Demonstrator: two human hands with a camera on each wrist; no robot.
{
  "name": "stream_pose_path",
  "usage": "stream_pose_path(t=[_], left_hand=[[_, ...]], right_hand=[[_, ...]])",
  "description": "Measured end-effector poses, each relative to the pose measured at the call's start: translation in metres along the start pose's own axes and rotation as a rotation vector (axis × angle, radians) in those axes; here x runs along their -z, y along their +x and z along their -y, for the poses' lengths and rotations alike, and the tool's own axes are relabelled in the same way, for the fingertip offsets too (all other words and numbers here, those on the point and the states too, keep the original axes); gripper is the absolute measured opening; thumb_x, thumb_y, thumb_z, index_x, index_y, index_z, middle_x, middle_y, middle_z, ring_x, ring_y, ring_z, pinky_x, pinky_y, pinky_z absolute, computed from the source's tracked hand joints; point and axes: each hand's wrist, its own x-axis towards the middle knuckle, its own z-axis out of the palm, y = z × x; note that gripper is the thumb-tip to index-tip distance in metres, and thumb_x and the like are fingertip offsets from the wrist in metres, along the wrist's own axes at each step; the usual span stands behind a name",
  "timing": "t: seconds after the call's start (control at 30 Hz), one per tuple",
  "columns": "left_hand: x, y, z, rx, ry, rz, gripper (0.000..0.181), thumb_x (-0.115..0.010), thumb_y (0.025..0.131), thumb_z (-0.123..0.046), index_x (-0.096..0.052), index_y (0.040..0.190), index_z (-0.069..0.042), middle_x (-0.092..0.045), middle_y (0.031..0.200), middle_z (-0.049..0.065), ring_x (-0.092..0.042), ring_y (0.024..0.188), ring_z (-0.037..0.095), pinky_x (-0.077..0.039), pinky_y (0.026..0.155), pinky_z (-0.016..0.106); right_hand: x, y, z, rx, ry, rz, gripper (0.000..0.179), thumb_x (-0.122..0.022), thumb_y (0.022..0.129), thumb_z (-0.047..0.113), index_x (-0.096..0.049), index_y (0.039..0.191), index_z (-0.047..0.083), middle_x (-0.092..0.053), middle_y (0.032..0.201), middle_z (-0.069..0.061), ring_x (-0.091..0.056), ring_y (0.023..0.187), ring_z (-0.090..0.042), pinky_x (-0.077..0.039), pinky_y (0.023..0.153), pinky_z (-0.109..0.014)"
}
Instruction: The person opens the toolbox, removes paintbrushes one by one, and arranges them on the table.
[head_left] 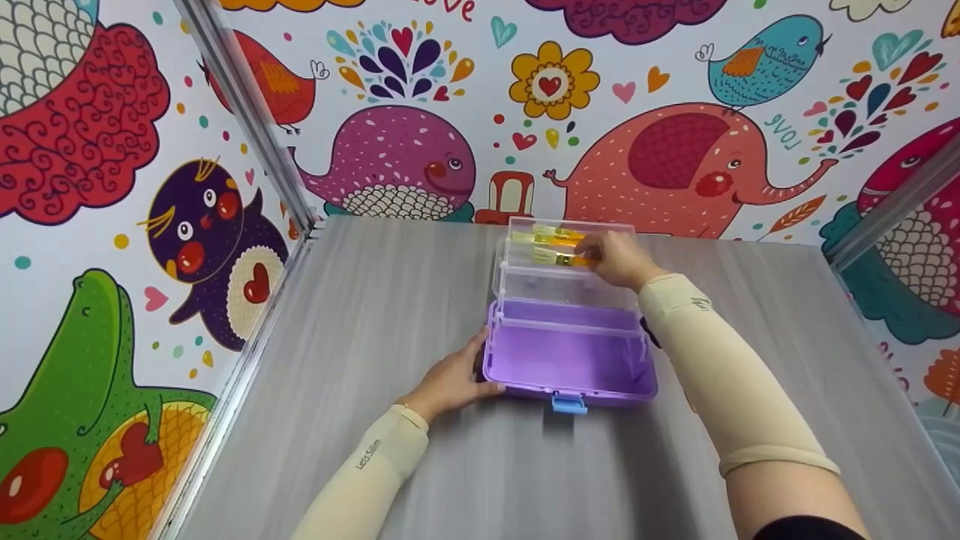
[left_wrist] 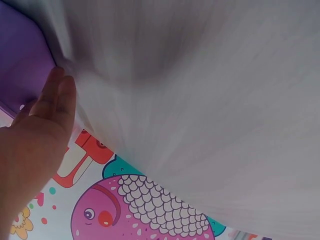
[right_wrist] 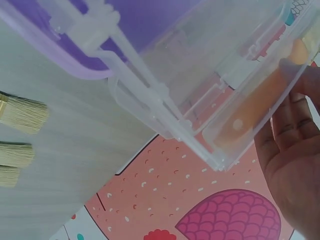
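Observation:
A purple toolbox with a blue latch stands with its clear tiered trays raised behind its purple bottom. Two paintbrushes with pale bristles and orange handles show at the top tray. My right hand pinches the orange handle of the nearer one; in the right wrist view that handle shows through the clear plastic, the thumb over the tray's edge. My left hand rests against the box's left side, thumb at the front corner. Its fingers lie fairly straight along the purple wall.
More paintbrushes lie on the grey table beside the box, their bristles showing in the right wrist view; my right arm hides them in the head view. Walls printed with cartoon animals and metal posts border the table.

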Motion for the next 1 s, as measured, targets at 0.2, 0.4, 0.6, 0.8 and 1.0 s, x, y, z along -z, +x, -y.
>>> stream_pose_path(t=[0.2, 0.4, 0.6, 0.8, 1.0], left_hand=[[-0.0001, 0.0007, 0.0009, -0.001, -0.004, -0.002, 0.105, -0.078, 0.081, -0.048, -0.018, 0.161, -0.014, -0.048, 0.145, 0.024, -0.051, 0.128, 0.037, -0.04, 0.107, 0.048], [-0.0003, 0.0004, 0.0011, -0.005, -0.001, -0.004, 0.105, -0.078, 0.081, -0.048, -0.019, 0.161, -0.014, -0.048, 0.145, 0.024, -0.051, 0.128, 0.038, -0.04, 0.107, 0.048], [-0.0004, -0.0002, 0.0013, -0.002, 0.004, -0.003, 0.105, -0.078, 0.081, -0.048, -0.019, 0.161, -0.015, -0.047, 0.146, 0.024, -0.05, 0.128, 0.038, -0.04, 0.107, 0.048], [-0.0009, 0.0, 0.0014, 0.0, 0.012, -0.002, 0.105, -0.078, 0.081, -0.048, -0.019, 0.161, -0.015, -0.048, 0.145, 0.025, -0.052, 0.127, 0.039, -0.041, 0.106, 0.049], [-0.0004, -0.0008, 0.0007, -0.018, 0.019, -0.004, 0.104, -0.077, 0.082, -0.048, -0.02, 0.16, -0.011, -0.048, 0.144, 0.027, -0.053, 0.125, 0.042, -0.042, 0.104, 0.052]], right_hand=[[0.0025, -0.001, -0.0005, -0.012, 0.047, 0.028, 0.032, -0.061, 0.083, -0.015, -0.076, 0.105, 0.001, -0.071, 0.099, -0.014, -0.062, 0.091, -0.03, -0.054, 0.089, -0.046], [0.0024, -0.0009, -0.0023, -0.001, 0.075, 0.039, 0.038, -0.054, 0.08, -0.019, -0.074, 0.107, -0.001, -0.07, 0.1, -0.017, -0.063, 0.093, -0.031, -0.054, 0.089, -0.047], [0.0017, -0.0012, -0.0022, -0.003, 0.088, 0.04, 0.04, -0.054, 0.08, -0.021, -0.074, 0.108, -0.002, -0.07, 0.101, -0.016, -0.063, 0.095, -0.032, -0.054, 0.089, -0.047], [0.0014, -0.0015, -0.0017, 0.004, 0.092, 0.044, 0.043, -0.052, 0.08, -0.021, -0.074, 0.111, -0.001, -0.07, 0.101, -0.017, -0.062, 0.093, -0.031, -0.054, 0.087, -0.046], [0.0025, -0.0009, -0.0042, 0.056, 0.101, 0.017, 0.041, -0.051, 0.08, -0.019, -0.074, 0.109, -0.002, -0.07, 0.097, -0.018, -0.064, 0.09, -0.031, -0.055, 0.084, -0.046]])
